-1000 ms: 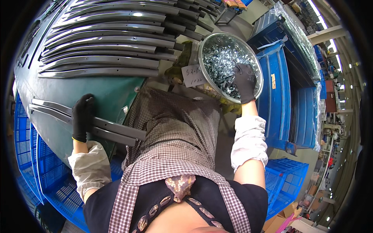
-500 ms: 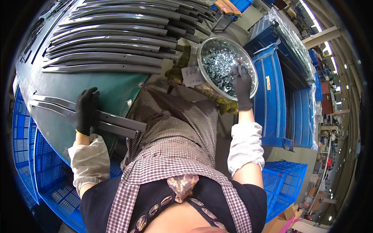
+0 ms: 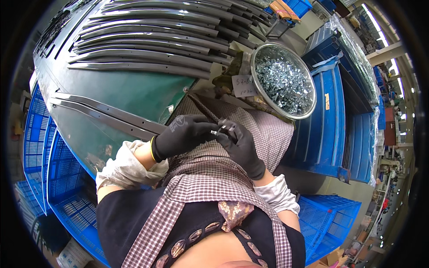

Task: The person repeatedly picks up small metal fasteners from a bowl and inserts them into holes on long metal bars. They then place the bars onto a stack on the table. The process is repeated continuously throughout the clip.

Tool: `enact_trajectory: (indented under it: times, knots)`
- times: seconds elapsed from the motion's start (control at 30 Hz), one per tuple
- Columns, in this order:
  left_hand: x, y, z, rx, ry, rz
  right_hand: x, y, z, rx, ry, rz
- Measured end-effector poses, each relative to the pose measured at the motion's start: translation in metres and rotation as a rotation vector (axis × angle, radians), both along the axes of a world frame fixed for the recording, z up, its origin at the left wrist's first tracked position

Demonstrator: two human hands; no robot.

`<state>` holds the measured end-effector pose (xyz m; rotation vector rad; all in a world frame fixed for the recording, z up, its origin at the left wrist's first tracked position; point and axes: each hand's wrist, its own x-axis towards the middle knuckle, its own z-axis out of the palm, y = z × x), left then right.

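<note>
In front of my apron, my gloved left hand (image 3: 190, 133) and gloved right hand (image 3: 241, 145) meet, fingers bent inward. A small shiny metal clip (image 3: 214, 132) shows at the left fingertips. More small metal clips (image 3: 229, 127) are pinched between the thumb and fingers of my right hand. Two long grey strips (image 3: 107, 117) lie side by side on the green table, their near ends passing behind my left hand. A round metal bowl (image 3: 308, 107) full of small shiny clips (image 3: 283, 82) stands beyond my right hand.
Rows of similar dark strips (image 3: 147, 40) cover the far part of the green table (image 3: 134, 91). A handwritten paper (image 3: 243, 85) rests against the bowl. Large blue bins (image 3: 328, 120) stand to the right; blue plastic crates (image 3: 67, 196) sit at the left, another crate (image 3: 328, 219) at lower right.
My right hand has come out of the bowl with clips and moved to my lap. My left hand has slid right along the strips to their near ends, meeting it.
</note>
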<state>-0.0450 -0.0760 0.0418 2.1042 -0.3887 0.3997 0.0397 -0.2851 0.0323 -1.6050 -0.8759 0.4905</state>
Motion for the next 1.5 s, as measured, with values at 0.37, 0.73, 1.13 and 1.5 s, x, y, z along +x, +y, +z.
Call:
enact_trajectory:
  times: [0.37,0.73,1.13,1.5]
  knots:
    - [0.021,0.005,-0.012,0.764,-0.252,-0.082,0.025,0.002,-0.031,-0.240,0.438,0.102]
    - [0.084,0.094,-0.044,0.722,-0.048,0.425,0.055,-0.006,-0.037,-0.017,0.651,-0.037]
    - [0.065,0.069,-0.021,0.730,0.076,0.244,0.051,-0.016,-0.046,-0.090,0.633,0.036]
    - [0.056,0.064,-0.042,0.595,0.023,0.127,0.050,-0.018,-0.051,-0.181,0.417,-0.035]
